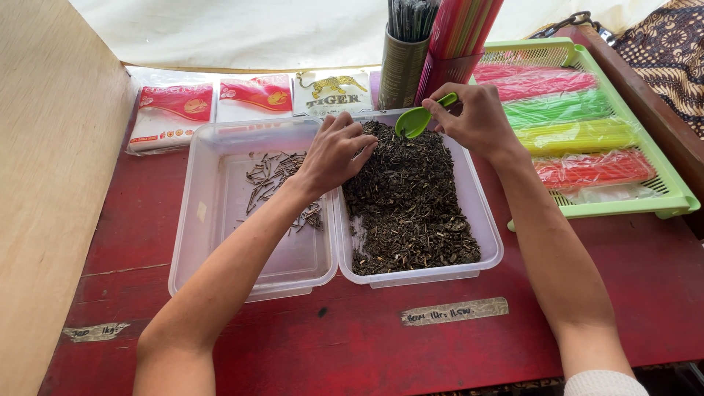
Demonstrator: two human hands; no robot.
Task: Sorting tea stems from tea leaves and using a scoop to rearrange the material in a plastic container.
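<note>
Two clear plastic tubs stand side by side on a red wooden table. The right tub [490, 242] is filled with dark dried tea leaves [411, 213]. The left tub [205, 242] holds only a scatter of thin dark stems [273, 176]. My left hand [334, 152] reaches across the two tubs' shared rims, fingers spread and touching the leaves at the far left of the pile. My right hand [473, 116] holds a small green plastic scoop [418, 119] by its handle, its bowl just above the leaves at the far edge of the right tub.
A green slatted tray [664, 194] with bundles of coloured straws lies at the right. Two cups of straws [422, 51] stand behind the tubs. Flat red-and-white packets [172, 110] lie at the back left. A pale wooden board [51, 183] borders the left side.
</note>
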